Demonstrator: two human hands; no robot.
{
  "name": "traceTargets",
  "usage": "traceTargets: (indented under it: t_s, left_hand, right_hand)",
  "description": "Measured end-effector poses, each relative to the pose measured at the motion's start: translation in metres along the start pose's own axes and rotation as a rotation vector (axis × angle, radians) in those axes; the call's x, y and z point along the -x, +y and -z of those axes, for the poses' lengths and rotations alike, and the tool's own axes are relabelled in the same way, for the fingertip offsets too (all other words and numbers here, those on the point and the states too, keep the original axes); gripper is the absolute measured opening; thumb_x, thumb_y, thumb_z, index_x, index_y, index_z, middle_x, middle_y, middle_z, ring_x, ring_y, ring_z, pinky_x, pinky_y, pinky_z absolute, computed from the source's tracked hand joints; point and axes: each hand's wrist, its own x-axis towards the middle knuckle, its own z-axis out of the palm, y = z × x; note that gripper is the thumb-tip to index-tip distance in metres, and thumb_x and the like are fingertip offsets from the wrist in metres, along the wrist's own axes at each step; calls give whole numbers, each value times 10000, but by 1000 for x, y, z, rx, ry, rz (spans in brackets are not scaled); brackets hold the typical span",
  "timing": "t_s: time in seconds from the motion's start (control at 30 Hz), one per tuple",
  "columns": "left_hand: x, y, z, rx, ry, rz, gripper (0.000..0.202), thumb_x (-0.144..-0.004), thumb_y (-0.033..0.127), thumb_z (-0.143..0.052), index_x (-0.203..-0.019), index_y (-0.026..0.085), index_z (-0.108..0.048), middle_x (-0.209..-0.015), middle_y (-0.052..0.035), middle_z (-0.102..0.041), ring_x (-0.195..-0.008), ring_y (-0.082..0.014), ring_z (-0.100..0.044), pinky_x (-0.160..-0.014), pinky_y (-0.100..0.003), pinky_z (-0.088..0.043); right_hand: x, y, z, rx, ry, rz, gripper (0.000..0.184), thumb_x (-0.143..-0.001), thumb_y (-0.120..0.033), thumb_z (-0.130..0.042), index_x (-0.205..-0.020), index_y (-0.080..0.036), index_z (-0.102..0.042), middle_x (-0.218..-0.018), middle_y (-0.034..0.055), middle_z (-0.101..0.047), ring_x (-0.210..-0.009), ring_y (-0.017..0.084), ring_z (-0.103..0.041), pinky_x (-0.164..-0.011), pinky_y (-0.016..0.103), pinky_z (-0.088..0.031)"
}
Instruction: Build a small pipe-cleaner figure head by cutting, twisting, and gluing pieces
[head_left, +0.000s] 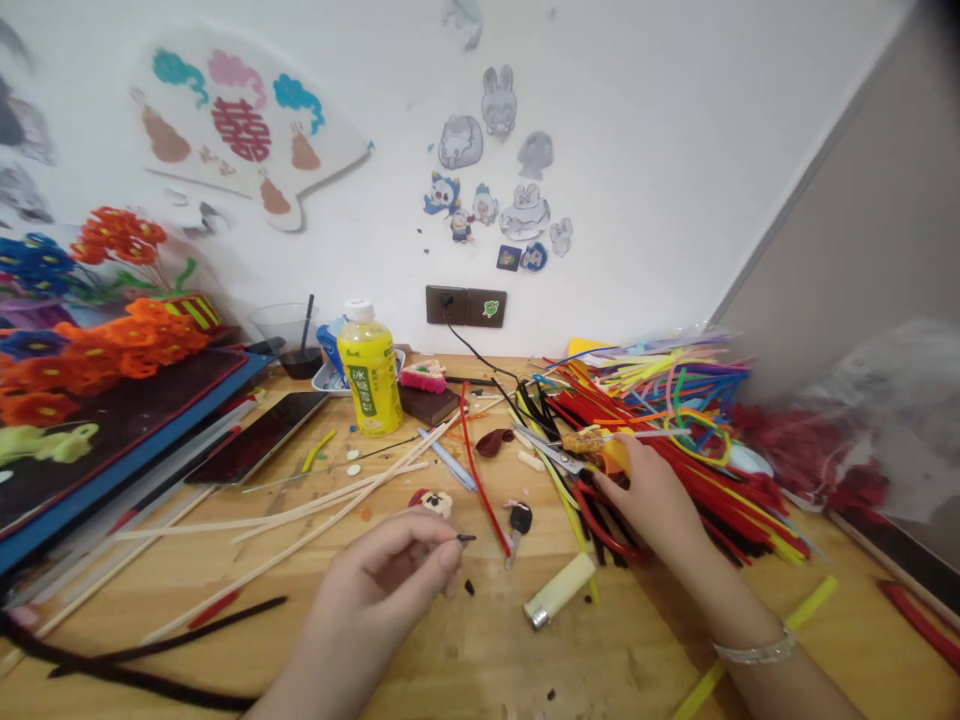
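Observation:
My left hand [386,580] hovers low over the wooden table [450,660], thumb and forefinger pinched on a tiny black piece [466,538]. Just beyond it lies a small red and cream figure [431,500]. My right hand [652,500] reaches to the right into the pile of coloured pipe cleaners [675,420], fingers curled around something orange and yellow [611,450] that is partly hidden. Scissors [551,450] lie right beside that hand. A pale lighter [559,590] and a key [517,520] rest between the two hands.
A yellow drink bottle [369,370] stands at the back centre. Long pale sticks [300,510] and a black pipe cleaner [135,660] cross the left side. Orange and blue pipe-cleaner flowers [97,350] sit on a dark board at left. A black cable [480,360] runs from the wall socket.

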Motion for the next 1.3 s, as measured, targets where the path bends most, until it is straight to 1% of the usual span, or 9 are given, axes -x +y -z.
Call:
traceTargets:
  t_s: [0.13,0.23,0.3,0.4,0.53,0.63,0.73,1.03,1.3]
  left_hand:
    - [1,-1,-3,225,-39,208,167,-713,315,-599,-613,181,-583,-452,39,-583,-462,-96,-548,-503,-182,-457]
    - [3,-4,-6,301,-27,241,182,-720,322,-597,-610,177,-576,-453,40,-578,-460,-92,-538,-505,-183,-449]
    - [4,-5,-9,296,-28,214,176,-730,305,-585,-607,179,-577,-448,41,-571,-454,-93,-536,-501,-186,-453]
    - [8,-5,-11,176,-10,65,132,-738,233,-575,-616,186,-596,-478,33,-578,-480,-103,-556,-499,-185,-464]
    - [12,-2,-8,-82,-48,-303,124,-721,111,-582,-675,207,-647,-643,-2,-647,-619,-123,-614,-580,-190,-498]
    - [14,0,-5,-183,-120,-462,191,-731,65,-567,-785,226,-652,-717,-10,-661,-663,-122,-629,-605,-179,-508]
    - [14,1,-2,-230,-189,-536,254,-729,31,-558,-857,237,-632,-745,-8,-652,-674,-113,-628,-602,-162,-508]
    - [10,5,-3,-232,-308,-529,259,-737,36,-553,-874,239,-636,-724,-7,-642,-654,-105,-623,-572,-148,-504]
    - [10,3,-4,-197,-268,-464,204,-732,57,-567,-795,236,-640,-687,11,-648,-638,-104,-622,-580,-164,-510]
  right_hand:
    - [4,-11,6,-83,201,125,208,-757,-267,-587,-911,-128,-608,-879,120,-555,-853,265,-501,-751,412,-415]
    - [21,-46,25,-395,323,267,95,-805,-199,-529,-829,-158,-612,-860,85,-565,-836,212,-504,-751,364,-417]
    - [35,-72,38,-594,295,343,81,-803,-191,-540,-824,-185,-618,-825,60,-576,-803,190,-512,-725,336,-418]
    - [51,-99,49,-971,68,265,85,-795,-227,-550,-754,-191,-616,-746,31,-586,-736,162,-532,-679,296,-426]
    - [54,-104,48,-1479,-519,-28,173,-741,-325,-604,-687,-161,-596,-605,-14,-537,-582,105,-496,-567,226,-398]
    - [53,-98,46,-1652,-785,-98,232,-709,-366,-645,-672,-140,-605,-585,-24,-520,-543,77,-463,-541,204,-365]
    - [55,-93,48,-1652,-910,-35,217,-690,-352,-670,-679,-139,-630,-623,-15,-536,-563,74,-462,-535,201,-353]
    - [56,-95,61,-1508,-812,117,211,-718,-376,-622,-677,-169,-637,-664,-4,-536,-618,101,-468,-542,221,-383]
    - [58,-97,67,-1264,-510,309,125,-781,-251,-565,-720,-178,-648,-666,1,-555,-648,113,-520,-584,231,-445]
